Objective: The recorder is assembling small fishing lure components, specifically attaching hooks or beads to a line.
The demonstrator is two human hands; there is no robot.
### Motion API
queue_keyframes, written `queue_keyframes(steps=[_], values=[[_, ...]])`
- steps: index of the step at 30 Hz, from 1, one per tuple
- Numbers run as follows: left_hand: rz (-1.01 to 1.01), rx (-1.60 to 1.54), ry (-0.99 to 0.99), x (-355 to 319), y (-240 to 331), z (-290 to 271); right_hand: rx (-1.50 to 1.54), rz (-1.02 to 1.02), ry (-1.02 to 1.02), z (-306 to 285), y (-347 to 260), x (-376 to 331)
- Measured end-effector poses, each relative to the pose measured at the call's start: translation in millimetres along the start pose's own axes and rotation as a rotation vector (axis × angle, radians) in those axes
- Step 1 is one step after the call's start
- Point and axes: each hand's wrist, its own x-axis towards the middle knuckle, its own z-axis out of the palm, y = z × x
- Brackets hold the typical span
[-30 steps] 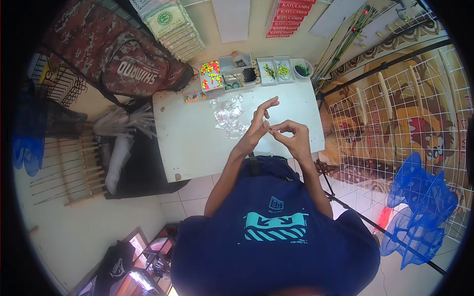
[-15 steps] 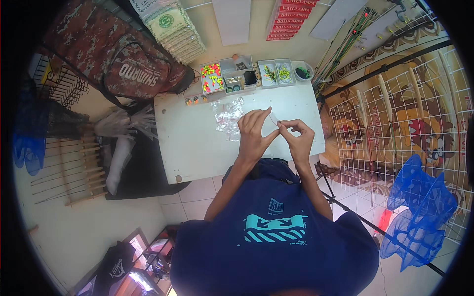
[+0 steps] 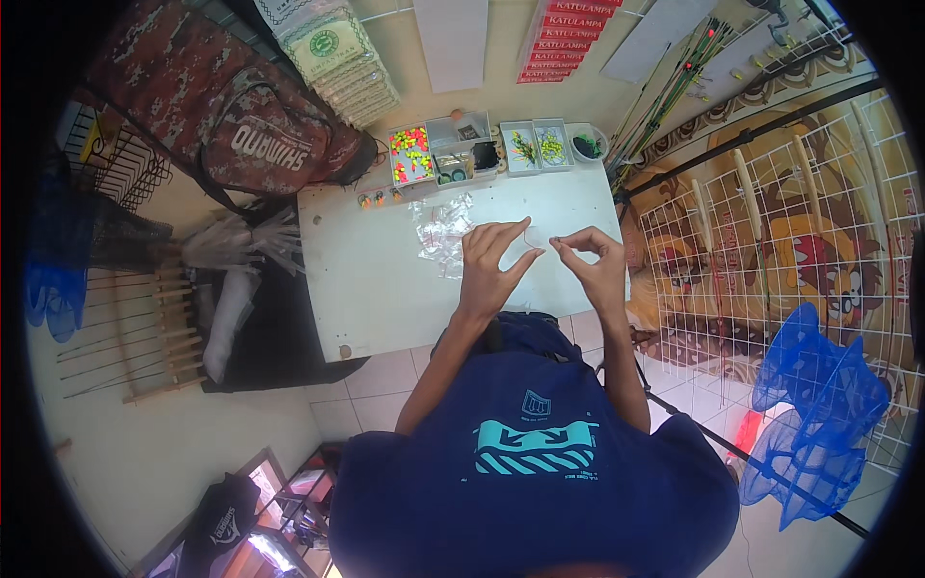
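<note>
My left hand (image 3: 489, 268) and my right hand (image 3: 594, 267) are raised over the white table (image 3: 376, 289), close to each other near its front right part. Each pinches with thumb and forefinger at a small, thin, pale thing (image 3: 540, 241) between them; it is too small to tell what it is. The left hand's other fingers are spread upward. A pile of small clear plastic bags (image 3: 440, 234) lies on the table just left of my left hand.
Clear compartment boxes with bright small parts (image 3: 411, 154) and further trays (image 3: 538, 146) line the table's far edge. A camouflage bag (image 3: 222, 116) lies at the left, a white wire grid (image 3: 771, 250) and blue nets (image 3: 819, 405) at the right.
Both hands have drawn a little apart and shifted slightly toward my body, still pinching between them.
</note>
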Motion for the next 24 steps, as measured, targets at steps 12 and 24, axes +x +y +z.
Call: queue_keyframes(steps=[12, 24], values=[[0.251, 0.195, -0.034, 1, 9, -1, -0.696, -0.131, -0.242, -13, -50, 13], [0.263, 0.184, -0.052, -1, 9, 4, -0.753, -0.12, -0.356, -10, -53, 27]])
